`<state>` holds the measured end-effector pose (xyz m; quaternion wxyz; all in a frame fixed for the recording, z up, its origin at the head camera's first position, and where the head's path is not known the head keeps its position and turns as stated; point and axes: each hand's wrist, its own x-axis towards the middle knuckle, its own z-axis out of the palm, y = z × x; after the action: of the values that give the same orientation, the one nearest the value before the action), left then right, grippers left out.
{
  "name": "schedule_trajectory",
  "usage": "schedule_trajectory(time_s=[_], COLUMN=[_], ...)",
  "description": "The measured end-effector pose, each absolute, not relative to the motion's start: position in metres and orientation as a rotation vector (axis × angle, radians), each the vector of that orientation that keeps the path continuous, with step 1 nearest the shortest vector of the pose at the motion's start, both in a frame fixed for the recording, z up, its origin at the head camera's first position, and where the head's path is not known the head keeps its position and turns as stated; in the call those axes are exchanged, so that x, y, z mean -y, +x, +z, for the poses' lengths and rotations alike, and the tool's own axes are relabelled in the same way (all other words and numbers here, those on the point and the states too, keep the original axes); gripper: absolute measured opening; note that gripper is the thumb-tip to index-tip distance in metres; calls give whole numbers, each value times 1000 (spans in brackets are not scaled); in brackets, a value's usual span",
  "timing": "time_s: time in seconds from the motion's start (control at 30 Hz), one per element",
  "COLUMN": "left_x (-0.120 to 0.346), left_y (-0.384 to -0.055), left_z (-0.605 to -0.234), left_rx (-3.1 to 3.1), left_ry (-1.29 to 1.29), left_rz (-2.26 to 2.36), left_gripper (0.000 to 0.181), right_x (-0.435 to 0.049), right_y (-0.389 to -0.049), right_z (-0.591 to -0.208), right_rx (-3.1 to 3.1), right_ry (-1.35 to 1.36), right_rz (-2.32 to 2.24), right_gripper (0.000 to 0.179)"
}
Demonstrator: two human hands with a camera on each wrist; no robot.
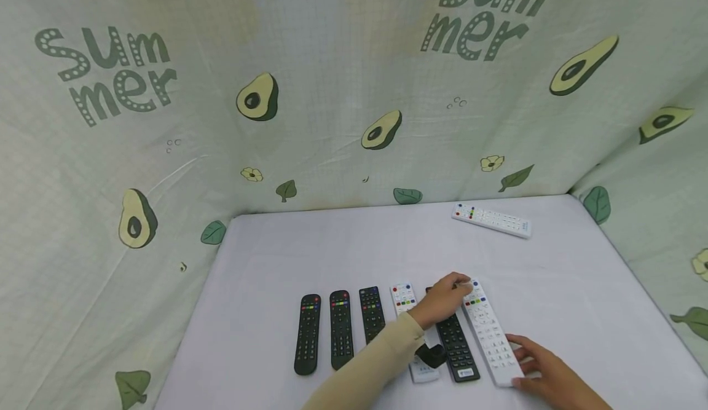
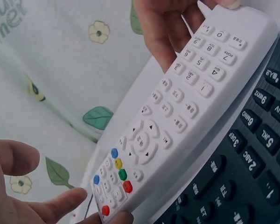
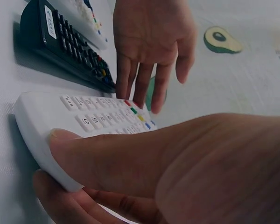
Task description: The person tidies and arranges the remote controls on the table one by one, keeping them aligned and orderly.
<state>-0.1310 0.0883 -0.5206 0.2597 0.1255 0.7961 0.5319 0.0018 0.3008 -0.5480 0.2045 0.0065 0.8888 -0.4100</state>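
A white remote control (image 1: pixel 489 333) with colored buttons lies at the right end of a row. My right hand (image 1: pixel 544 367) pinches its near end, thumb (image 3: pixel 91 154) on the top edge and fingers partly hidden beneath. At the far end, my left hand (image 1: pixel 445 299) touches the remote with extended fingertips; its thumb (image 2: pixel 16 156) stands apart in the left wrist view. Beside it lies a black remote (image 1: pixel 458 348), partly under my left hand. Another white remote (image 1: pixel 402 296) is partly covered by my left forearm.
Three black remotes stand in line to the left: one (image 1: pixel 307 336), another (image 1: pixel 341 330) and a third (image 1: pixel 371 311) partly behind the sleeve. A separate white remote (image 1: pixel 492 220) lies near the back edge of the white table (image 1: pixel 310 244). Printed curtains (image 1: pixel 321 102) surround the table.
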Motion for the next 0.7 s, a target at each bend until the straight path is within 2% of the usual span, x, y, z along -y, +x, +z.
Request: schedule_trajectory(time_s=[0.3,0.57,0.7], left_x=[-93,-94,-94], left_y=[-126,-123,-123], left_z=[-520,-519,-518], left_rx=[-2170,-2181,-2191], left_ry=[324,354,370], left_rz=[1401,1363,1389], left_gripper=[41,43,43], right_x=[-292,-293,-297], right_y=[1,1,-5], right_z=[-547,-544,-538], right_rx=[-2478,-2499,-2586], right_ry=[220,204,167], right_rz=[-1050,-1006,-960], right_gripper=[79,77,67])
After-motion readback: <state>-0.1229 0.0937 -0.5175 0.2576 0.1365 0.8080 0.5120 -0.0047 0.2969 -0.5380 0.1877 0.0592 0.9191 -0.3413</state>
